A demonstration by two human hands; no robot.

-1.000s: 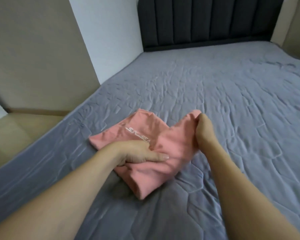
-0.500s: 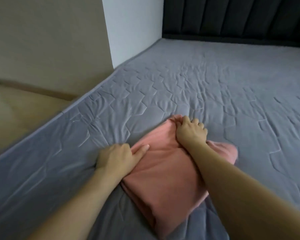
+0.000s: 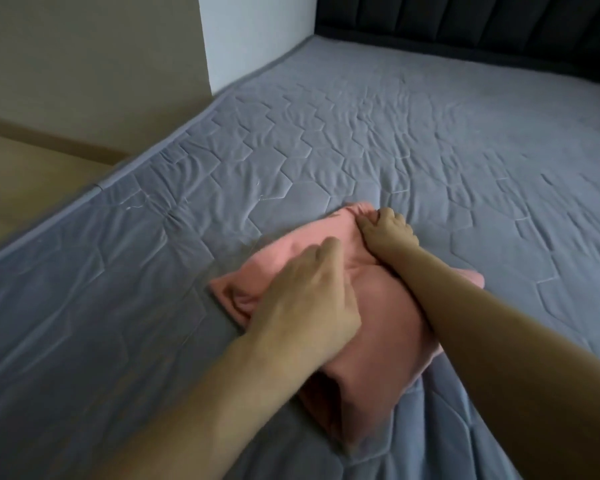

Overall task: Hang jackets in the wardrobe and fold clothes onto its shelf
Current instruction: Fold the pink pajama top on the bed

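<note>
A folded pink garment [image 3: 385,327] lies on the grey quilted mattress [image 3: 430,133], near its left edge. My left hand [image 3: 302,296] lies flat on the garment's near-left part and presses it down with the fingers stretched forward; motion blurs it. My right hand [image 3: 387,230] reaches over the garment and grips its far corner with curled fingers. My right forearm hides part of the garment's right side. No jacket, wardrobe or shelf is in view.
A dark padded headboard [image 3: 465,26] runs along the far end of the bed. A white wall [image 3: 253,36] and a beige panel [image 3: 84,57] stand to the left. Wooden floor [image 3: 21,174] lies beside the mattress's left edge.
The garment has been folded over from its open, printed side into a compact shape. My left hand has moved from its left edge onto its top. My right hand stays at the far corner.
</note>
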